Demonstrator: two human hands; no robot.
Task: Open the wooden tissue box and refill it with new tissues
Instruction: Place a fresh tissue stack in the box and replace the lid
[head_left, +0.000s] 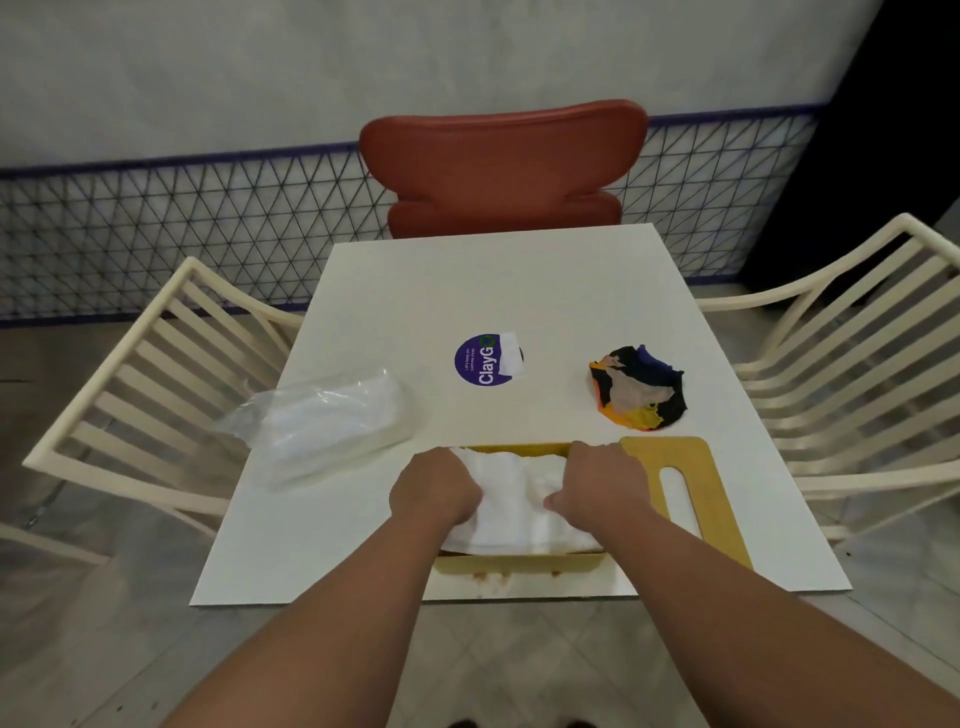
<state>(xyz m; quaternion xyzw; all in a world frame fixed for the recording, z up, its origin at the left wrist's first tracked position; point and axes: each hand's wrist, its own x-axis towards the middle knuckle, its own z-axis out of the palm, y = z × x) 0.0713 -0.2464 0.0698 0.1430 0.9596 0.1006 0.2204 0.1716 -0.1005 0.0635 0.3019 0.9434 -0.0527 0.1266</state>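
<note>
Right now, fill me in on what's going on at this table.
A person is refilling a wooden tissue box at the near edge of a white table. Both the left hand and the right hand press a stack of white tissues down into the open box. Its slotted lid lies beside it on the right. A clear plastic wrapper sits to the left.
</note>
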